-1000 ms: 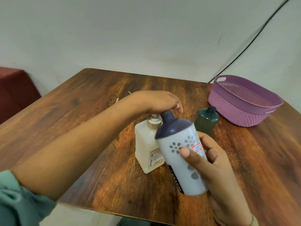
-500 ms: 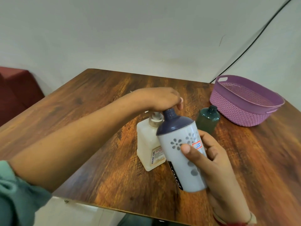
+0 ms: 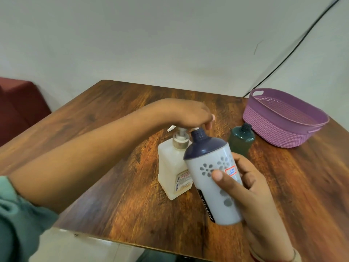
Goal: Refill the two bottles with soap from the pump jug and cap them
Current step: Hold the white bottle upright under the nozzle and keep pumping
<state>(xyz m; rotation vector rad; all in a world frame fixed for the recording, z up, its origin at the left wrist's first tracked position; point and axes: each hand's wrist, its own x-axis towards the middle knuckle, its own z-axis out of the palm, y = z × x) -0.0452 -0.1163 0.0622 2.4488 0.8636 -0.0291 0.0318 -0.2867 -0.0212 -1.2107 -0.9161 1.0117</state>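
My right hand (image 3: 251, 188) grips a grey-white bottle (image 3: 217, 205) with a flower print and a navy top, tilted toward the pump jug. Its open mouth sits just under the white nozzle. The cream pump jug (image 3: 170, 167) stands on the wooden table (image 3: 132, 205) left of the bottle. My left hand (image 3: 190, 114) lies on top of the jug's pump head, fingers bent down over it, and the white pump stem shows below. A small dark green bottle (image 3: 240, 140) with a dark cap stands behind the grey bottle.
A purple woven plastic basket (image 3: 273, 129) sits at the table's back right, near the green bottle. A black cable runs down the wall behind it. A dark red seat (image 3: 17, 104) stands left of the table.
The pump head has risen with my left hand on it, so the stem now shows. My right hand keeps the grey bottle's mouth under the nozzle.
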